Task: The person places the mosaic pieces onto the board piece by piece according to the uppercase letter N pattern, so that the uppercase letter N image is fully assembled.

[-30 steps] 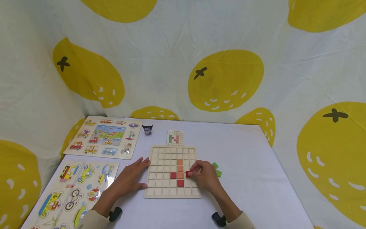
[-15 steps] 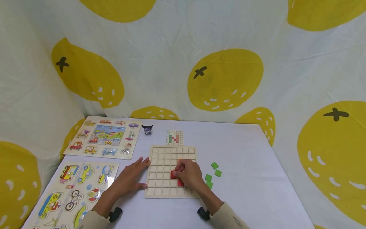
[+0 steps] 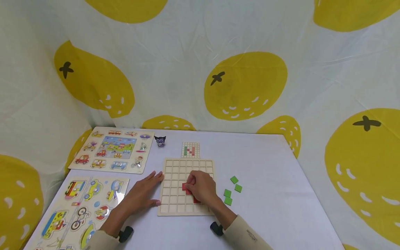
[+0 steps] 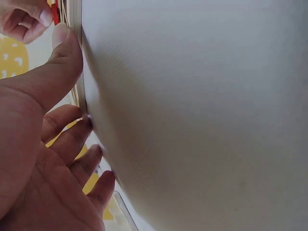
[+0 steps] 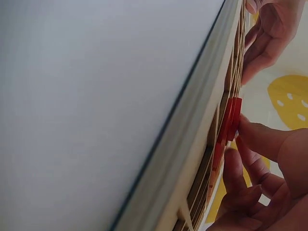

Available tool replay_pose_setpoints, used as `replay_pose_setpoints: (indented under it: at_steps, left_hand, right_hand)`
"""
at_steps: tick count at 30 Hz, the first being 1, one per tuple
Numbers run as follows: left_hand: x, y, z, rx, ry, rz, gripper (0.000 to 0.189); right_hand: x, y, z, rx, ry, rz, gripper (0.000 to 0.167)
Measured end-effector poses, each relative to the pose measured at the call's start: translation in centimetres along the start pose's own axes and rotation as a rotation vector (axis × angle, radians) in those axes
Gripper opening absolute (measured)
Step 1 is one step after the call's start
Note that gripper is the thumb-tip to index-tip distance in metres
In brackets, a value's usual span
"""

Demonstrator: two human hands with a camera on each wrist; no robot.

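A square wooden grid board [image 3: 173,200] lies on the white table. My right hand [image 3: 202,187] is over its middle and pinches a red square tile [image 3: 184,186] between thumb and fingers, at the board's surface. Two more red tiles lie in the grid, one [image 3: 189,192] just below the held tile and another [image 3: 196,200] partly under the hand. The right hand hides the cells beneath it. My left hand [image 3: 141,194] rests at the board's left edge, fingers spread and thumb touching the rim; in the left wrist view the thumb [image 4: 62,53] lies against that edge.
Several loose green tiles [image 3: 227,193] lie right of the board. Behind it is a small pattern card [image 3: 190,150], with a small dark figurine [image 3: 160,141] to its left. Two vehicle puzzle boards, a far one [image 3: 117,148] and a near one [image 3: 82,201], occupy the left side.
My right hand has moved left across the board with the red tile, from the right-hand cells to beyond the left red tile. The green tiles are uncovered. The left hand stays put.
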State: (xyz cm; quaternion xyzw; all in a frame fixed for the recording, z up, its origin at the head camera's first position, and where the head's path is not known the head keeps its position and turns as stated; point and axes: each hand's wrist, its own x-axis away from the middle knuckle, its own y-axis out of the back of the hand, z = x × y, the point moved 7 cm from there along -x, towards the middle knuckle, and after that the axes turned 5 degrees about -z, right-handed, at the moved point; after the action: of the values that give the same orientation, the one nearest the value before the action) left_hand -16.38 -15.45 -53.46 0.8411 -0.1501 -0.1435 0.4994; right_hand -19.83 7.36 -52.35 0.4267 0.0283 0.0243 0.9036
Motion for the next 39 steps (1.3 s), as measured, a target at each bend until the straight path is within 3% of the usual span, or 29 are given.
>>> replay_pose_setpoints:
  at_steps: [15, 21, 28, 39]
  left_hand:
    - [0.1, 0.2, -0.1, 0.014, -0.005, -0.001, 0.099]
    - [0.2, 0.1, 0.0, 0.021, 0.002, -0.004, 0.099]
    - [0.2, -0.1, 0.1, 0.006, 0.001, -0.008, 0.1]
    - [0.1, -0.4, 0.3, 0.003, 0.012, 0.01, 0.102]
  right_hand:
    - [-1.1, -1.2, 1.4, 0.06, -0.005, 0.012, 0.021]
    - [-0.9, -0.8, 1.0, -0.027, 0.025, 0.042, 0.015]
    - [-0.1, 2.6, -2.1, -0.086, -0.063, -0.042, 0.012]
    - [0.8, 9.6, -10.6, 0.095, -0.278, -0.185, 0.03]
